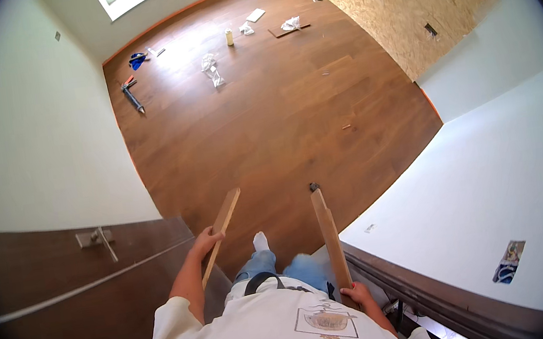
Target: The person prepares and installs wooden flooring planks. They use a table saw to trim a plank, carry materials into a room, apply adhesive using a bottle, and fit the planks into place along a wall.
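Low on my left, my left hand (210, 238) is closed around a narrow wooden plank (225, 210), fingers wrapped over its edge. The plank slants up and away, its far end over the brown floor. At my right side, my right hand (356, 293) grips the near part of a second wooden plank (332, 237), which points forward past my leg. This one has a step in its outline, and I cannot tell if it is one piece or two. A small dark object (314, 186) shows right at its far end; whether they touch is unclear.
A brown door (38, 269) with a metal handle (95, 238) stands at left, a dark door frame (410, 281) at right. Farther off on the wood floor (264, 115) are a caulking gun (132, 97), a blue bundle (136, 62), crumpled plastic (212, 71) and a yellowish bottle (229, 36).
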A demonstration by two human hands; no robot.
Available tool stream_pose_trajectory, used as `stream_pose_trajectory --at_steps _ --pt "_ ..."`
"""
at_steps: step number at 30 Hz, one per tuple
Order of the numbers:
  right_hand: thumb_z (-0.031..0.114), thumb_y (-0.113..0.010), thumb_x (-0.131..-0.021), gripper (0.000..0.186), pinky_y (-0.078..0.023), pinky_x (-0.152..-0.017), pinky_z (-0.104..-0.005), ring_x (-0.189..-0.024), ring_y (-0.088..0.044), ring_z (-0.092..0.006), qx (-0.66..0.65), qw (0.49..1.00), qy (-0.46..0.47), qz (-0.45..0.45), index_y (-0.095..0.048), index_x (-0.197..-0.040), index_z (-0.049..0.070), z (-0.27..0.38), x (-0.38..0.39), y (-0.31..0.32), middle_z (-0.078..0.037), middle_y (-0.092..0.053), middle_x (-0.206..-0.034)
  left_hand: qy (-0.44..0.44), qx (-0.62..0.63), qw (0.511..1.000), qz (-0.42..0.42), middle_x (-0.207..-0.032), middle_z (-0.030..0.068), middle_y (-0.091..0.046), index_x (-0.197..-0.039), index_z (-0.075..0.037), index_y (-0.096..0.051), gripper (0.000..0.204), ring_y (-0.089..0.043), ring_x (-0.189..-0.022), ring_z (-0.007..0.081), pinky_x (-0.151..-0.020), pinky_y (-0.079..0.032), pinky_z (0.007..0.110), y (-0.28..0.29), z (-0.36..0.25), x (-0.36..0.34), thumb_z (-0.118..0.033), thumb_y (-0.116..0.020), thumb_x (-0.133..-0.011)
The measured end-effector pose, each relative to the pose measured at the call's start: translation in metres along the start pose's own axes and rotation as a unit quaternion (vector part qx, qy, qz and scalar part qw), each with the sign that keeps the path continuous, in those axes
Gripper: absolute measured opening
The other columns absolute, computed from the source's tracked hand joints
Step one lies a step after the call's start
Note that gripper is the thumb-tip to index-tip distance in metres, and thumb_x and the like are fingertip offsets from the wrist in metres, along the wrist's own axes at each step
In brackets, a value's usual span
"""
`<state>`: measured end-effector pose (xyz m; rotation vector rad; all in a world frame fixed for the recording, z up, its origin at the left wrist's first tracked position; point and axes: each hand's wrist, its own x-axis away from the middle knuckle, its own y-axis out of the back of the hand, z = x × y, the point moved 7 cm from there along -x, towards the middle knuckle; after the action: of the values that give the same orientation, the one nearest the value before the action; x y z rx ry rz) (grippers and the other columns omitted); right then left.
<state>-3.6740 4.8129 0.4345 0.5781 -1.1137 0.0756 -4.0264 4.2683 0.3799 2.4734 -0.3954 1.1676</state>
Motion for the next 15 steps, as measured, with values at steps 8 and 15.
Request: stream_pose_trajectory --at_steps 8,15 --pt "0.056 -0.074 -0.078 0.056 -0.055 -0.079 -0.0435 -0.086 -0.073 -0.0327 0.058 0.997 0.044 -0.018 -0.077 -0.102 0.005 0.133 -0.13 0.078 -0.018 -0.075 -0.093 -0.041 -0.052 0.995 -0.079 -0.124 0.017 -0.065 -0.144 0.001 -0.047 0.086 -0.065 -0.109 0.0261 -0.093 -0.052 0.038 0.037 -0.108 -0.088 -0.042 -0.08 -0.077" --pt "0.054 -0.073 -0.077 0.054 -0.055 -0.077 -0.0412 -0.087 -0.074 -0.0286 0.115 0.992 0.059 -0.003 -0.077 -0.102 0.006 0.26 -0.266 0.193 -0.017 -0.076 -0.094 0.149 0.083 0.983 -0.06 -0.119 0.0168 -0.066 -0.141 0.002 -0.049 0.079 -0.067 -0.102 0.0286 -0.08 -0.058 0.042 0.027 -0.12 -0.086 -0.034 -0.08 -0.079"
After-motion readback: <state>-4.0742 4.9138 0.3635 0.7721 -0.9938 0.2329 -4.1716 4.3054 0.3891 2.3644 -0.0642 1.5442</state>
